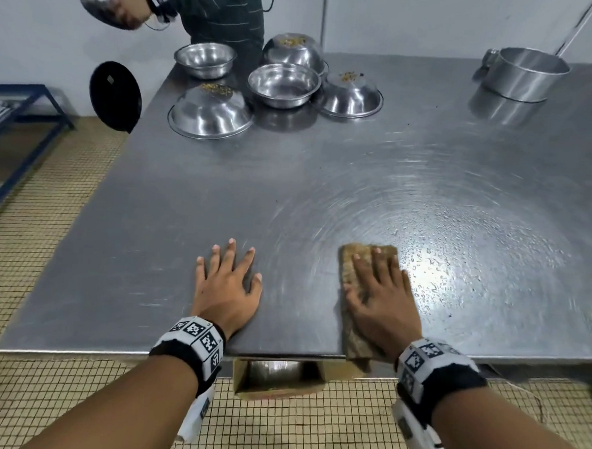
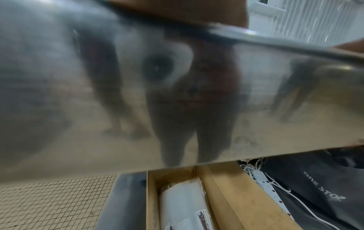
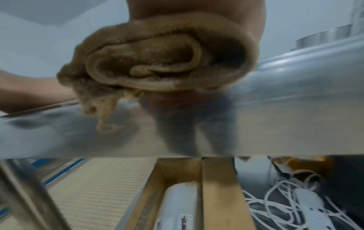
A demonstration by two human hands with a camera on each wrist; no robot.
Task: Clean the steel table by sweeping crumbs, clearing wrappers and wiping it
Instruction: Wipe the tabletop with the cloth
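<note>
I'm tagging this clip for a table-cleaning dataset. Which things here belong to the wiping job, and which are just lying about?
Part of the job:
- steel table, wet at the right
- folded brown cloth, pressed flat by the right hand
- left hand, flat on the table

Lying about:
- steel bowls, some upturned
- steel pot
- cardboard box underneath
- power strip

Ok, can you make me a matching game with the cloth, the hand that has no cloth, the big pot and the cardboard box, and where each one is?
Things:
1. brown cloth
2. left hand
3. steel pot
4. cardboard box

Places:
A. far right corner of the steel table
B. on the floor under the table's near edge
C. flat on bare steel, fingers spread
D. under the right hand

Pairs: 1-D, 2-C, 3-A, 4-B
</note>
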